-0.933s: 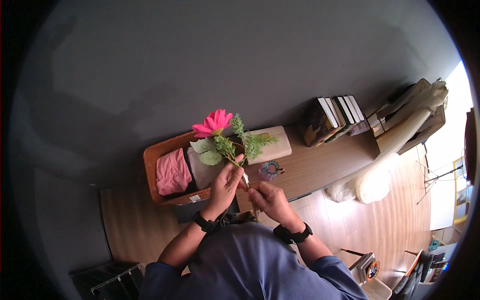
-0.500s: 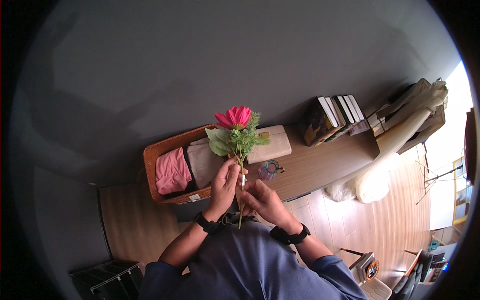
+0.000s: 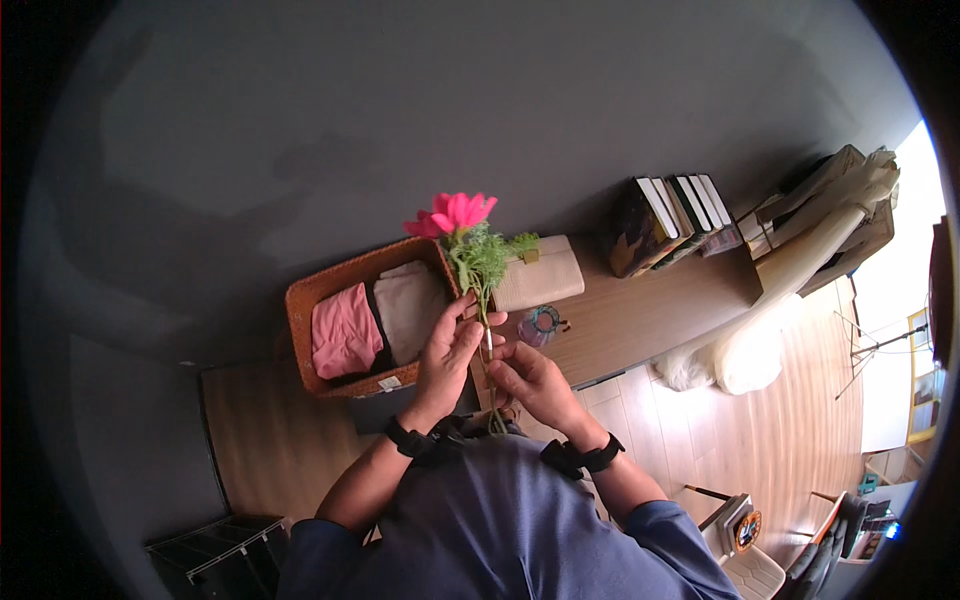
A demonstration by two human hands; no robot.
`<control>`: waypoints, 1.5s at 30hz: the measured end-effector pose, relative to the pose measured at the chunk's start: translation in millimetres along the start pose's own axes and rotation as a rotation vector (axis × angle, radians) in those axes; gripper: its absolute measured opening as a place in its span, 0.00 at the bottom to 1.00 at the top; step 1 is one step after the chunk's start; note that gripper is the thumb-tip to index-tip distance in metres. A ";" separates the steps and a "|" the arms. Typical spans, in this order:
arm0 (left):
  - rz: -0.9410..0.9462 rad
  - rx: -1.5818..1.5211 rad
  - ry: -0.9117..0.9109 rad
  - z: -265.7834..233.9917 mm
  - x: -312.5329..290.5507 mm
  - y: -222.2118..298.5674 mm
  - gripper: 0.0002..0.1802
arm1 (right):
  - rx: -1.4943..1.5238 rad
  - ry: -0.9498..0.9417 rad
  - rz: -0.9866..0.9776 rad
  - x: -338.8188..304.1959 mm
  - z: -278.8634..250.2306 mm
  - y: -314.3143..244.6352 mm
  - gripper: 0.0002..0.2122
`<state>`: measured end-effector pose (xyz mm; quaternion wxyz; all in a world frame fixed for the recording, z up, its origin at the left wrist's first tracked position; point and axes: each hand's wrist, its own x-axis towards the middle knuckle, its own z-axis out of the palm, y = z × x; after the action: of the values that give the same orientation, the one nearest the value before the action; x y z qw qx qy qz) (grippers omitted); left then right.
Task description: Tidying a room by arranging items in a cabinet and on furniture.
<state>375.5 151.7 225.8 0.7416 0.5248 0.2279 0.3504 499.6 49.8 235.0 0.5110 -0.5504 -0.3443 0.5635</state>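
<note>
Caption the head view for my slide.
Left hand and right hand hold a pink bouquet by the stems, near a basket.

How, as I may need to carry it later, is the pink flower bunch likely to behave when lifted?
Its stem is probably fairly stiff, since the pink petals extend beyond the left hand without visible drooping. The bunch is likely light, being mostly slender stem and thin petals. Its feathery greenery looks fine and may bend or catch.

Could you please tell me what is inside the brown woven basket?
The basket holds pink cloth, pale cloth, and something dark partly showing between them. Whatever lies beneath the cloths is covered and cannot be seen.
</note>
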 end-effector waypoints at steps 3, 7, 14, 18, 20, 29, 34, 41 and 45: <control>-0.022 -0.038 0.028 -4.1 0.1 -4.8 0.24 | -0.138 0.067 -0.065 0.2 -5.3 6.6 0.09; 0.013 0.098 0.035 -7.7 -0.2 -8.6 0.24 | -0.178 0.097 -0.045 -1.0 -7.3 5.9 0.09; -0.052 0.157 0.041 -8.5 -5.3 -5.6 0.23 | -0.363 0.120 -0.055 -6.6 -10.0 -5.9 0.10; 0.035 0.206 0.053 -1.1 -5.5 -9.3 0.23 | -0.180 0.044 -0.010 -8.6 -4.3 -3.1 0.09; 0.032 0.125 0.028 1.3 -6.7 -9.9 0.26 | -0.261 0.050 -0.018 -10.1 1.1 -7.9 0.09; -0.119 0.014 0.006 0.7 -9.0 -9.5 0.26 | -0.479 0.153 -0.133 -8.5 -1.8 4.0 0.10; -0.131 0.094 -0.041 2.2 -5.5 -12.1 0.24 | -0.637 0.189 -0.278 -5.7 -3.2 13.6 0.10; -0.116 0.022 0.039 -2.7 0.3 -14.6 0.23 | -0.682 0.336 -0.354 -3.6 -9.0 12.9 0.09; -0.131 0.015 0.076 -5.5 3.3 -12.8 0.17 | -0.712 0.302 -0.362 -4.2 -12.8 13.6 0.09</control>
<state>377.3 155.0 212.0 0.7499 0.5004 0.2924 0.3190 508.8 40.3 221.1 0.4243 -0.6994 -0.5300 0.2235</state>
